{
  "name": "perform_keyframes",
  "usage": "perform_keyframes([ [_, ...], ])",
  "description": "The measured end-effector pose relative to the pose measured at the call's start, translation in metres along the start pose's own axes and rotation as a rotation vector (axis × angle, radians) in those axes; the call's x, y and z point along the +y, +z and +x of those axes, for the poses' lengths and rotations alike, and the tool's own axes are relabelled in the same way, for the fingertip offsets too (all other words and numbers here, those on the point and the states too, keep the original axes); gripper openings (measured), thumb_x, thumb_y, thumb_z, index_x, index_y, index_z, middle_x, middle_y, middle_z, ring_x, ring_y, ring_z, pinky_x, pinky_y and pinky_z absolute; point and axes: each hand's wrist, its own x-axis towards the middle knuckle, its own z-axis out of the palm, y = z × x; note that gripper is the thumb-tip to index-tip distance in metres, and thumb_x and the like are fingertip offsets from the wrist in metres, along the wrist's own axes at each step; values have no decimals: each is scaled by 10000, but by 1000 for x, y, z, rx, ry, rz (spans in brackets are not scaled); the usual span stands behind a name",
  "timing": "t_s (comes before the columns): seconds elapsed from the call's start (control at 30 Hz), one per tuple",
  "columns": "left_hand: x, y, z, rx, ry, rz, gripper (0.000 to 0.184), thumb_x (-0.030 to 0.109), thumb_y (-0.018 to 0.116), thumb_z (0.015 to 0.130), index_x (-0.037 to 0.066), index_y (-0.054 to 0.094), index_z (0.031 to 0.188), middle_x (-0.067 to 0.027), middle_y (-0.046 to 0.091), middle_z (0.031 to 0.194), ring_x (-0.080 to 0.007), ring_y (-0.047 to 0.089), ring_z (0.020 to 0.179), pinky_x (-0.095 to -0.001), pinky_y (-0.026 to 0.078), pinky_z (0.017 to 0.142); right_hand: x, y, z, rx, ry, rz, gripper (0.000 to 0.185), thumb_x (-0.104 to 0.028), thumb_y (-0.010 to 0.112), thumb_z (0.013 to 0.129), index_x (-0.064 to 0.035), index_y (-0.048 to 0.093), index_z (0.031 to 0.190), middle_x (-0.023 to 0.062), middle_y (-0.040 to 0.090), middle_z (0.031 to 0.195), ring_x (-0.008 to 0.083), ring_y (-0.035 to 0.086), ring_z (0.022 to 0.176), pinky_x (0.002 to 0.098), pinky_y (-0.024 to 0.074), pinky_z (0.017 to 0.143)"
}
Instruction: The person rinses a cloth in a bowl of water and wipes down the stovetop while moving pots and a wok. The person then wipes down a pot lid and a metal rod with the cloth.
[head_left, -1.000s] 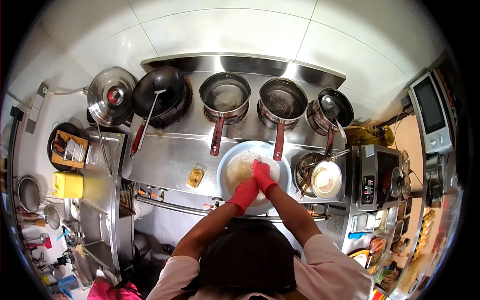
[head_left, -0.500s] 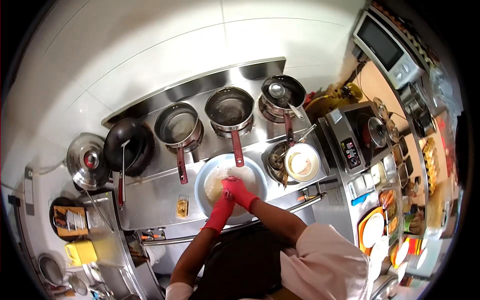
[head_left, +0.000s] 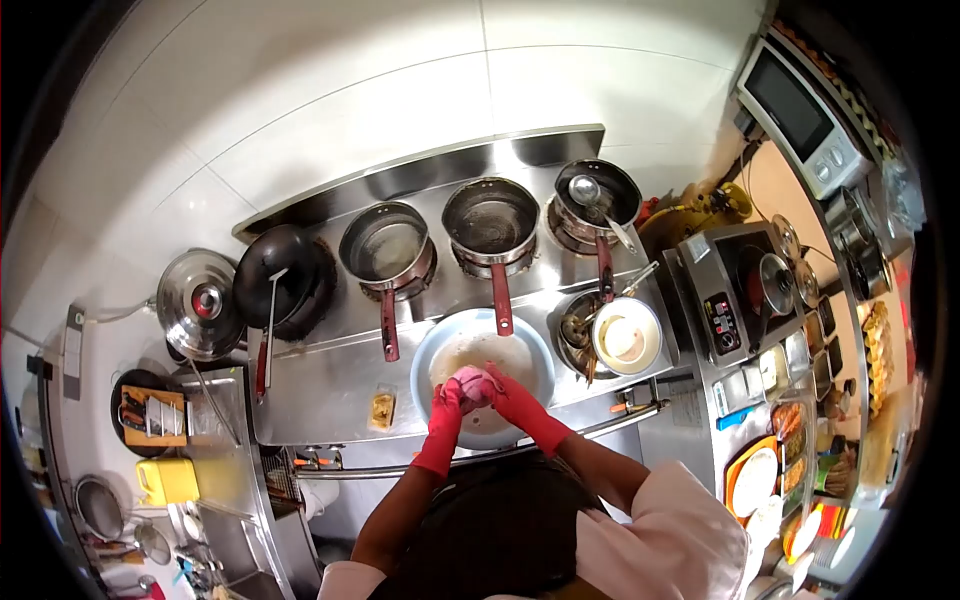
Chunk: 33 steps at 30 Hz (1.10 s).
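Note:
Both my hands wear red rubber gloves and are over a pale blue basin [head_left: 424,360] of cloudy, sudsy water. Between them is a crumpled pink cloth [head_left: 472,385]. My left hand [head_left: 447,406] is closed on its left side, while my right hand [head_left: 508,394] grips it from the right. Some fingers are hidden behind the cloth.
Behind the basin, a saucepan [head_left: 385,250], a second saucepan [head_left: 490,220] and a third one with a ladle [head_left: 585,190] stand on burners. A white bowl [head_left: 650,340] is at right, a black wok [head_left: 260,270] at left. A small tray [head_left: 381,410] lies beside the basin.
My hands were pressed together over the basin; now they are farther apart, with the pink cloth showing between them. The whole view has shifted slightly, so the surroundings appear farther right.

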Motion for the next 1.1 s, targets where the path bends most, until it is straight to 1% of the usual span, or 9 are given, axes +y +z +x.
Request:
perform_keyframes([
  [0.1, 22, -2, 1, -33, -27, -237, 611, 495, 391, 1039, 2, 512, 1378, -164, 653, 1234, -273, 654, 1097, -357, 538, 909, -47, -19, -23, -88, 26, 303, 508, -203, 538, 1024, -112, 425, 1511, 199, 604, 1368, 337, 595, 1245, 374, 455, 1047],
  [0.2, 33, -4, -4, 68, 64, -33, 590, 479, 395, 1046, 12, 507, 1389, -146, 653, 1247, -271, 647, 1129, -358, 533, 924, -37, -17, -38, -26, -30, 56, 512, -67, 582, 981, -143, 484, 1477, 158, 620, 1360, 323, 594, 1254, 370, 443, 1071],
  [0.33, 40, 6, -3, 230, 20, -364, 518, 429, 445, 1054, 16, 562, 1344, -114, 672, 1193, -211, 647, 1039, -340, 534, 875, -36, -29, -38, -124, -293, -86, 566, 85, 631, 877, -112, 572, 1404, 118, 606, 1385, 260, 570, 1295, 342, 463, 1062],
  [0.4, 46, 2, -2, 306, -90, -521, 407, 374, 545, 1040, 20, 670, 1197, -53, 707, 1092, -162, 659, 946, -305, 536, 820, -34, -35, -35, -148, -329, -70, 550, 86, 633, 876, -109, 587, 1388, 116, 592, 1403, 268, 568, 1295, 348, 464, 1062],
  [0.57, 73, 2, -18, 254, 86, -500, 408, 373, 577, 1026, 12, 666, 1195, -56, 704, 1100, -151, 638, 964, -302, 518, 856, -47, -45, -42, -139, -86, -45, 501, -63, 694, 892, -98, 594, 1381, 103, 550, 1454, 235, 519, 1340, 361, 461, 1054],
  [0.7, 76, 1, -16, 195, 148, -448, 418, 368, 567, 1028, 10, 651, 1227, -49, 696, 1124, -153, 630, 991, -304, 505, 892, -111, -43, -43, -26, -172, -93, 518, -277, 678, 944, -37, 568, 1389, 155, 511, 1483, 233, 481, 1374, 346, 434, 1066],
  [0.83, 82, -6, -20, 125, 192, -374, 400, 313, 573, 1031, 8, 632, 1284, -58, 687, 1162, -161, 630, 1016, -302, 510, 900, -155, -24, -25, -78, -64, 139, 446, -265, 682, 949, -11, 610, 1308, 107, 663, 1203, 170, 610, 1101, 317, 480, 959],
  [0.87, 94, -11, -29, 99, 206, -305, 389, 299, 564, 1034, 8, 628, 1285, -43, 679, 1169, -141, 610, 1035, -288, 496, 914, -147, -19, -16, -21, 47, 207, 328, -224, 694, 940, -13, 674, 1190, 13, 677, 958, 107, 604, 872, 281, 497, 809],
  [1.1, 93, -35, -33, 53, 265, -378, 346, 306, 589, 1008, 50, 624, 1239, -36, 661, 1117, -150, 595, 1005, -310, 493, 899, -136, -36, 1, 102, -190, 123, 163, -207, 732, 933, -51, 718, 976, -108, 533, 754, 40, 448, 665, 219, 373, 594],
])
